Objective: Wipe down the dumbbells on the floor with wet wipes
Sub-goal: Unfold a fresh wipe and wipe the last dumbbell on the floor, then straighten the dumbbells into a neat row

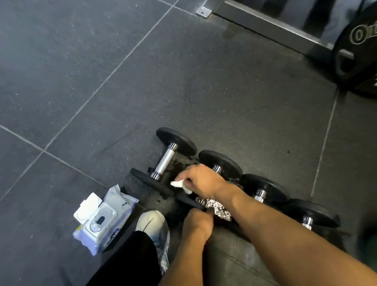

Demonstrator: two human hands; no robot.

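Dumbbells (265,187), heavy and rigid, are lying in a row at lower centre; right hand (204,181) is pinching a limp wet wipe (178,184) onto one, left hand (196,222) seemingly gripping its near end, steel handle (165,160) offering surest hold.

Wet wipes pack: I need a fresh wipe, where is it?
Head view, lower left: the pack lies on the floor beside the white shoe, left of the dumbbells.

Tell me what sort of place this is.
Most likely a gym: dumbbells lie in a row on dark floor tiles, and a large weight plate stands beside a metal frame.
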